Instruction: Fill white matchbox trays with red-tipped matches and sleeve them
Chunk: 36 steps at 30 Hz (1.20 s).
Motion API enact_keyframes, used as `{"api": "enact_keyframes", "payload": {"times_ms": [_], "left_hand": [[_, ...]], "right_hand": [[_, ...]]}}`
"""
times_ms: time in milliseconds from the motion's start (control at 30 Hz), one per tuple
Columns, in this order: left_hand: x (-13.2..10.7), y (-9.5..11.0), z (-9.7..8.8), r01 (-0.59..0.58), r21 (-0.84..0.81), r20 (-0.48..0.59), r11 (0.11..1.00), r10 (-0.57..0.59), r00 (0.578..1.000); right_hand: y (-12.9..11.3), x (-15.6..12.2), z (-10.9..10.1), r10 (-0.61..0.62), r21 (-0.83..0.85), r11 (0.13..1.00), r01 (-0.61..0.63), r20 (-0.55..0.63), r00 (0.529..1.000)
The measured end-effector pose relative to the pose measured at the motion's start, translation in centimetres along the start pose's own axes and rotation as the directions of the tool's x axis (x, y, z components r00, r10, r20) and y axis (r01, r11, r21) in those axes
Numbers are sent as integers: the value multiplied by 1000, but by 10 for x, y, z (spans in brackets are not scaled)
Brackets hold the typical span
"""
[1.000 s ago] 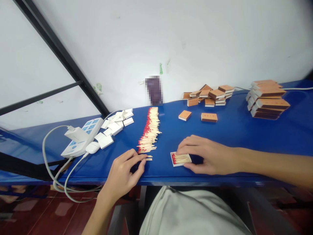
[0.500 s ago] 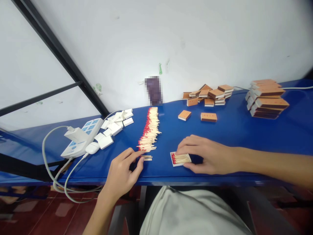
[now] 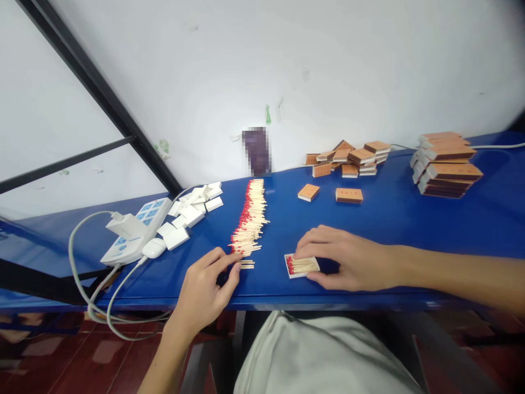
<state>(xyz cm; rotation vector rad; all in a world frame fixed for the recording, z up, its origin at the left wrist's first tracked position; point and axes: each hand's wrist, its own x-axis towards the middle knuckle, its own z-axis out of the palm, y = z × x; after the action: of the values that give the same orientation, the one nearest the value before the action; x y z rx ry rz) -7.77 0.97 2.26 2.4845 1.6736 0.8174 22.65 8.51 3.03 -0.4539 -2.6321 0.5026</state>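
Note:
A long row of red-tipped matches (image 3: 250, 219) lies on the blue table (image 3: 402, 219). My left hand (image 3: 205, 290) rests at the near end of the row, thumb and forefinger pinched toward a few loose matches (image 3: 246, 265). My right hand (image 3: 348, 260) holds a small white tray (image 3: 301, 266) partly filled with matches, fingertips on its far edge and thumb at its near side.
White empty trays (image 3: 192, 210) are heaped at the left beside a power strip (image 3: 137, 230) with grey cables. Orange matchbox sleeves lie in a pile (image 3: 348, 158), a stack (image 3: 447, 164) at the right, and two singles (image 3: 349, 195). The table's front edge runs close below my hands.
My left hand's fingers have drawn back slightly from the loose matches and closed into a pinch. My right hand and the tray have stayed put.

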Motion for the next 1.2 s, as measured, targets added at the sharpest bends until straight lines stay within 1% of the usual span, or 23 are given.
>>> {"api": "enact_keyframes", "payload": {"times_ms": [233, 333, 467, 600, 767, 867, 967, 1200], "left_hand": [[1, 0, -2, 11, 6, 30, 1000, -11, 999], [1, 1, -2, -15, -3, 47, 1000, 15, 999], [0, 0, -2, -58, -10, 42, 998, 58, 997], [0, 0, -2, -71, 3, 38, 997, 71, 997], [1, 0, -3, -91, 45, 82, 995, 87, 993], [1, 1, -4, -96, 62, 103, 993, 90, 991], [1, 0, -4, -95, 76, 100, 993, 88, 991], [1, 1, -4, -83, 65, 113, 994, 76, 991]], "right_hand": [[0, -1, -1, -3, 9, 1000, 3, 3, 1000], [1, -2, -1, -3, 5, 1000, 3, 8, 1000], [1, -1, -1, -3, 5, 1000, 3, 5, 1000], [0, 0, -2, -1, 11, 1000, 1, 9, 1000], [1, 0, -1, -3, 11, 1000, 3, 2, 1000], [1, 0, -2, 1, 6, 1000, -1, 9, 1000], [0, 0, -2, -3, 6, 1000, 2, 10, 1000], [0, 0, -1, -3, 7, 1000, 3, 6, 1000]]}}
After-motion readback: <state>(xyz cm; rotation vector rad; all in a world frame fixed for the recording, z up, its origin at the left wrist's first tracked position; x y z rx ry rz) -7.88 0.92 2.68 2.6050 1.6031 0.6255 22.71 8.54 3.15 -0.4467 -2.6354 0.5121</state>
